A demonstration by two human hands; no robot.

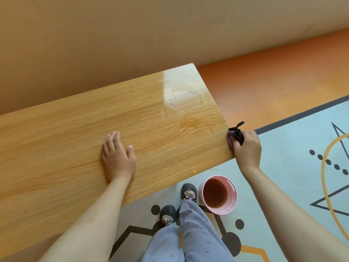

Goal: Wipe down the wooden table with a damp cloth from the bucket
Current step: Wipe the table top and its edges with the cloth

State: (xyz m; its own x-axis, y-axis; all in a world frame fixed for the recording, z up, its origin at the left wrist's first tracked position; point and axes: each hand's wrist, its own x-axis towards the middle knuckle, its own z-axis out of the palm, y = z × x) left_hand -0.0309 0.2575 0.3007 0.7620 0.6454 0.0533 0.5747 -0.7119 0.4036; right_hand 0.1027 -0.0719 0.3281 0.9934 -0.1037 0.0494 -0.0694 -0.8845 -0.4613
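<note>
Cloth [236, 133], dark and bunched, is gripped in the curled fingers of the right hand [246, 150] against the right end edge of the wooden table [75, 148]. Left hand [117, 157] rests flat on the top, fingers together, thumb apart. Pink bucket [220, 194] stands on the patterned mat [294, 186] below, beside the person's slippers [188, 192].

The wooden table [75, 148] runs off the left edge of the view, and its top hides whatever stands under it. Most of the cloth [237, 134] is buried in the right hand [247, 150], which curls over it at the table's end, leaving only a dark tail and some purple showing. The trouser legs [198, 233] cover the backs of both slippers [188, 192], and whether the bucket [222, 209] holds water in its dark inside cannot be told.
</note>
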